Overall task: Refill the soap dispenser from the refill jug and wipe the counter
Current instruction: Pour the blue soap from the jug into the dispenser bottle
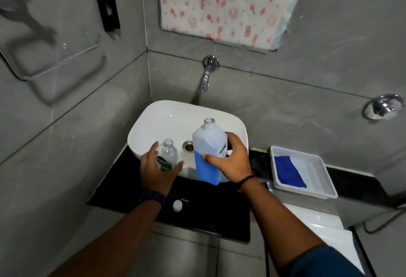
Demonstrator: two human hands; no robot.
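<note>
My right hand (232, 161) grips the translucent refill jug (208, 145), held upright over the white basin (153, 123); the jug is uncapped and blue liquid fills its lower part. My left hand (156, 171) holds the small clear soap dispenser bottle (169, 155), also upright with its neck open, above the basin's front rim and to the left of the jug. A white cap (177, 205) lies on the black counter (208, 211) in front of the basin. A folded blue cloth (287, 171) lies in a white tray (323, 180) on the counter to the right.
A chrome wall tap (205, 79) juts out above the basin, whose drain (188, 146) is uncovered. A chrome knob (383, 106) sits on the right wall. A towel ring hangs on the left wall. A patterned sheet covers the mirror area above.
</note>
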